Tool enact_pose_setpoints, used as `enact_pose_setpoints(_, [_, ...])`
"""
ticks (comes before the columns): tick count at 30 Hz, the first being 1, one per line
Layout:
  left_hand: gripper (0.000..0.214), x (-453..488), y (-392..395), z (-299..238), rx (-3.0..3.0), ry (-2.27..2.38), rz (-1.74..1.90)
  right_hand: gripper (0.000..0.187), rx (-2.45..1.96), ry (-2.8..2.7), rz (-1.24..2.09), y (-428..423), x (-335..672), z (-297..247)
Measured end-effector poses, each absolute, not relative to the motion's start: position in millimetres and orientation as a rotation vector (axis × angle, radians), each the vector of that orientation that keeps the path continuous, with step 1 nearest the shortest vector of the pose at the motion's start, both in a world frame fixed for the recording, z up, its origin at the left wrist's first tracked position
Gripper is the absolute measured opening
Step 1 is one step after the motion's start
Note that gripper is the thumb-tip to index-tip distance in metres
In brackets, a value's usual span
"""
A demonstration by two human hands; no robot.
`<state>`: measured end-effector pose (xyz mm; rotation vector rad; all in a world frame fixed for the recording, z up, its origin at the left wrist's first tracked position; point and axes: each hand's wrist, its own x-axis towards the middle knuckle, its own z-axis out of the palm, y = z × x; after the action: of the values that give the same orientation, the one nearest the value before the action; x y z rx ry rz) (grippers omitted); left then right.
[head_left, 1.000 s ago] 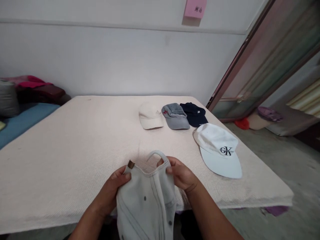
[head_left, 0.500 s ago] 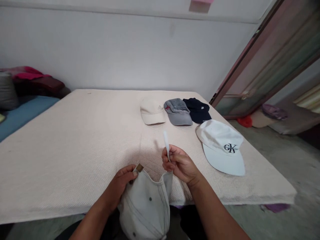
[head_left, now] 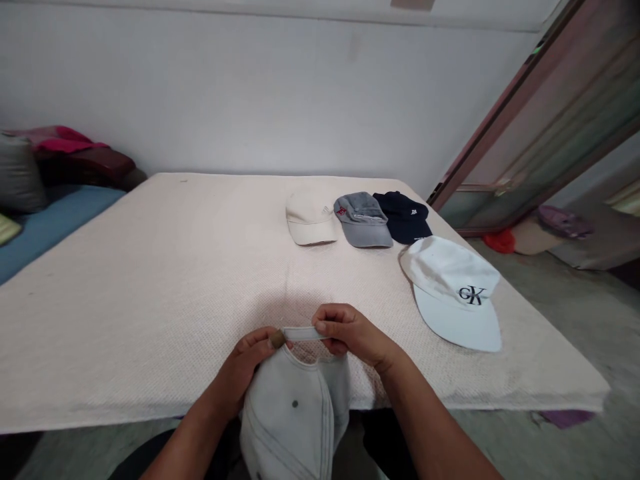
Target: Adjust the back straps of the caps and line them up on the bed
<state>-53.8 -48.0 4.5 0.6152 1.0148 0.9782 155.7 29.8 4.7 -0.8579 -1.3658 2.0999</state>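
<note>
One pale grey cap (head_left: 295,413) hangs off the near edge of the mattress (head_left: 150,300), held by both hands. The left hand (head_left: 247,363) has its grip pinched on the brass buckle (head_left: 277,339) at the cap's back. The right hand (head_left: 353,333) pinches the back strap (head_left: 300,333), which runs level between the two hands. Four more caps lie on the mattress. One white cap with a dark logo (head_left: 453,287) sits to the right. Farther back, close side by side in a row, are one cream cap (head_left: 310,220), one grey cap (head_left: 363,220) and one navy cap (head_left: 404,217).
</note>
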Motion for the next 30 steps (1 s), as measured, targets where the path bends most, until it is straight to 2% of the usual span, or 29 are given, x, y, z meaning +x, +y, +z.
enact_pose_setpoints(9, [0.015, -52, -49, 3, 0.598, 0.988, 0.913, 0.025, -0.836, -1.599, 2.031, 27, 154, 8])
enact_pose_setpoints(19, [0.014, -48, -51, -1, 0.598, 0.980, 0.857, 0.018, -0.891, -1.760, 2.024, 26, 155, 10])
enact_pose_setpoints(30, [0.017, -43, -49, -2, 0.653, 1.040, 0.805, 0.025, -0.808, -1.770, 2.048, 23, 150, 10])
